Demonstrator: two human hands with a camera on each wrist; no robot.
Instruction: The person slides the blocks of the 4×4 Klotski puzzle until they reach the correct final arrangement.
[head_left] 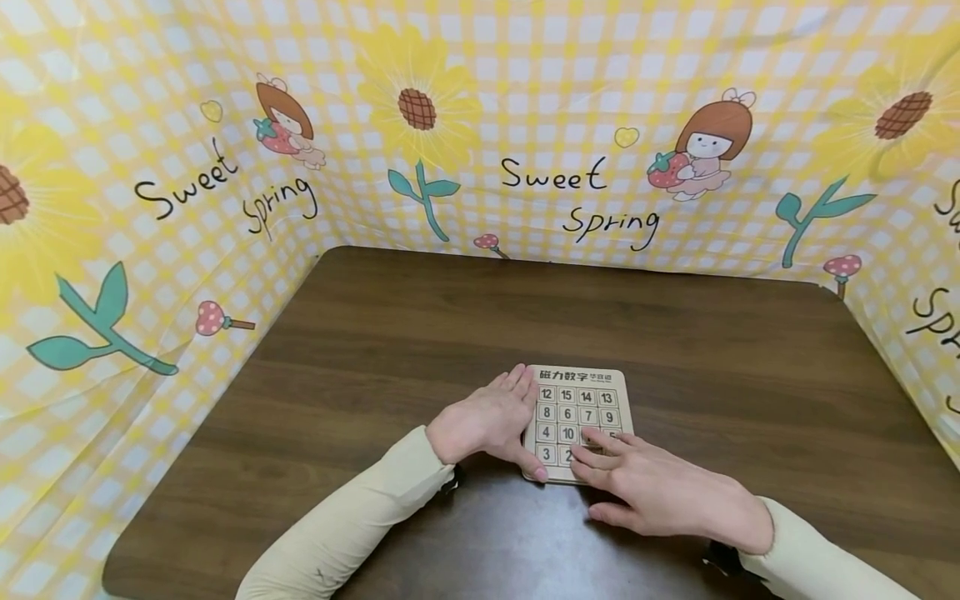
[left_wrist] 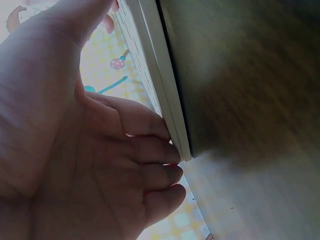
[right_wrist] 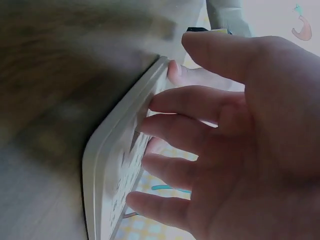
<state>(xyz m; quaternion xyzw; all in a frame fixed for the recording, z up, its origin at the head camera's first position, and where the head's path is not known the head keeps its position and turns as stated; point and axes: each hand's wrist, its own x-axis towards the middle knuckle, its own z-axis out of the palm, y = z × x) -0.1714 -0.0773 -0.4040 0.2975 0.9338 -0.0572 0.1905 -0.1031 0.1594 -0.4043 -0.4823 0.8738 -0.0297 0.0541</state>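
Note:
A pale sliding number puzzle (head_left: 604, 384) lies flat on the table, with square numbered tiles in rows and dark Chinese lettering along its top. My left hand (head_left: 491, 419) rests against the puzzle's left side, fingers extended along the edge and thumb at the lower left corner. In the left wrist view, the fingertips touch the puzzle's side edge (left_wrist: 167, 82). From the lower right, my right hand (head_left: 660, 487) reaches over the board, its fingertips on the lower right tiles and its thumb off the board. Those fingers (right_wrist: 172, 170) cover some of the numbers.
The puzzle sits on a dark brown wooden table (head_left: 420, 325) with rounded corners. A yellow checked cloth (head_left: 487, 92) with flowers, cartoon figures and lettering hangs along the back and both sides.

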